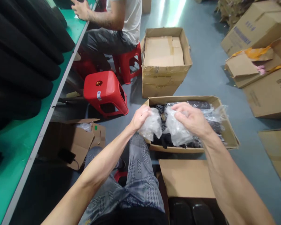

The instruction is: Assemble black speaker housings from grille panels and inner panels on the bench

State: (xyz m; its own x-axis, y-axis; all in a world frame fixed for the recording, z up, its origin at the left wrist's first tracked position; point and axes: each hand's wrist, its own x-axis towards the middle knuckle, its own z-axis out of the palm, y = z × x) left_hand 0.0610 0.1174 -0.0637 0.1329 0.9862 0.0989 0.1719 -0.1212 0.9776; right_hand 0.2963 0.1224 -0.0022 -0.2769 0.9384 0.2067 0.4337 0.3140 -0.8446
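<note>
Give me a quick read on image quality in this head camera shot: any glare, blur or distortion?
Head view: bright glare streaks the floor at top; wide-angle distortion swells the forearms near the bottom edge; the plastic bags show white highlights; no heavy blur.

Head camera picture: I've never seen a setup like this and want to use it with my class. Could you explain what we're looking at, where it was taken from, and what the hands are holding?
This picture comes from a camera worn on a person's head, looking forward and down, so the two bare arms reaching in from the bottom are that person's own. No machine appears here. The left hand holds a bunched clear plastic bag, and the right hand holds a second bunched clear plastic bag. Both are above an open brown cardboard box holding dark items. The person's grey patterned trousers show below. On the left, large black items lie on a green workbench. A co-worker in a white T-shirt sits beside it, near an empty red plastic stool.
</note>
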